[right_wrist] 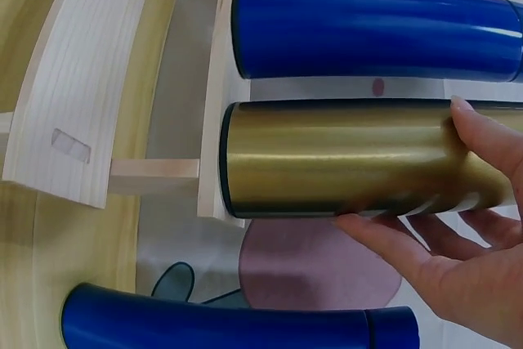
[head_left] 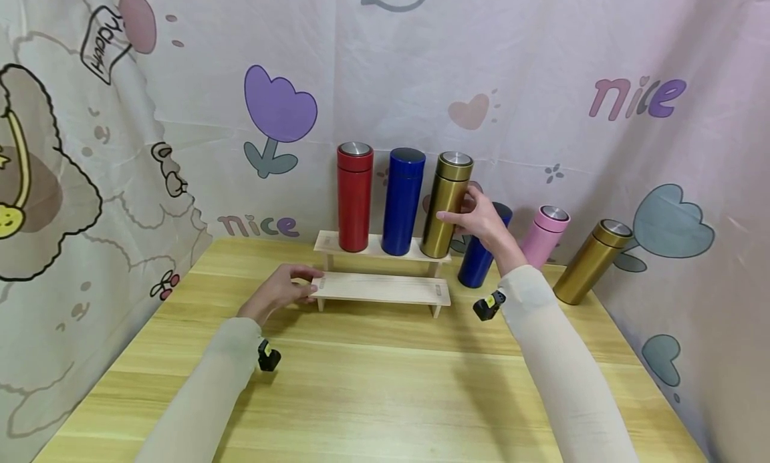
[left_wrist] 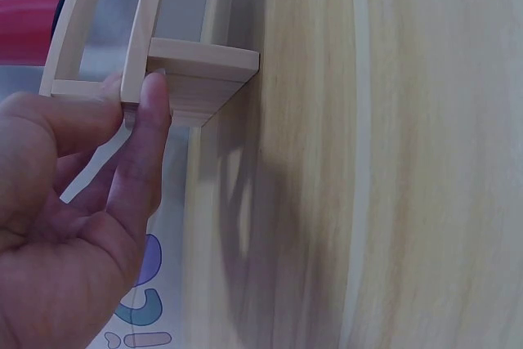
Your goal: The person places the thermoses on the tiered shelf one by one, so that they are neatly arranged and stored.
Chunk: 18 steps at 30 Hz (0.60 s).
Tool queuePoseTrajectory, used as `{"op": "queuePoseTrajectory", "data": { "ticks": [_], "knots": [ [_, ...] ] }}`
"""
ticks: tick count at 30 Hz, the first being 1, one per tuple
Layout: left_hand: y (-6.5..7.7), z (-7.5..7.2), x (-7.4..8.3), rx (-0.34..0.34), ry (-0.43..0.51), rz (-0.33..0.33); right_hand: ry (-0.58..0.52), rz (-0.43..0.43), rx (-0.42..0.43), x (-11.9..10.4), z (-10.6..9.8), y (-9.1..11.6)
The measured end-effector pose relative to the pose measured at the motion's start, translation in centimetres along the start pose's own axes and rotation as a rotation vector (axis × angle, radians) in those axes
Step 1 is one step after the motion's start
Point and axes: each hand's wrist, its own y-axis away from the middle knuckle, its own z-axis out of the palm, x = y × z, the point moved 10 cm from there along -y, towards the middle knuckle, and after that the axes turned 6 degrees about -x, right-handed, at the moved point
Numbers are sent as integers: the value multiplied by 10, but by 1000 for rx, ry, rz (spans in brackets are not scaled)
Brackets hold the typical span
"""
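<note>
My right hand (head_left: 481, 216) holds a gold thermos bottle (head_left: 442, 212) by its side, thumb and fingers on either side of the body. That bottle stands at the right end of the upper shelf of a light wooden two-step rack (head_left: 381, 288). Beside it on the same shelf are a blue thermos bottle (head_left: 403, 206) and, leftmost, a red thermos bottle (head_left: 355, 206). My left hand (head_left: 283, 292) pinches the left end of the lower shelf; the left wrist view shows thumb and fingertip on the board's end (left_wrist: 135, 63). Nothing stands on the lower shelf.
Right of the rack, on the wooden table (head_left: 361, 396), stand a second blue bottle (head_left: 477, 262) partly behind my right hand, a pink bottle (head_left: 544, 236) and another gold bottle (head_left: 589, 266). A printed curtain (head_left: 385, 69) hangs close behind the rack.
</note>
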Motion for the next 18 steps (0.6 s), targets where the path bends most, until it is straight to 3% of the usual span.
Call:
{"op": "queuePoseTrajectory", "data": {
  "ticks": [18],
  "knots": [
    [-1,0,0,0,18,10,49,-26,-5,2,0,2]
  ]
}}
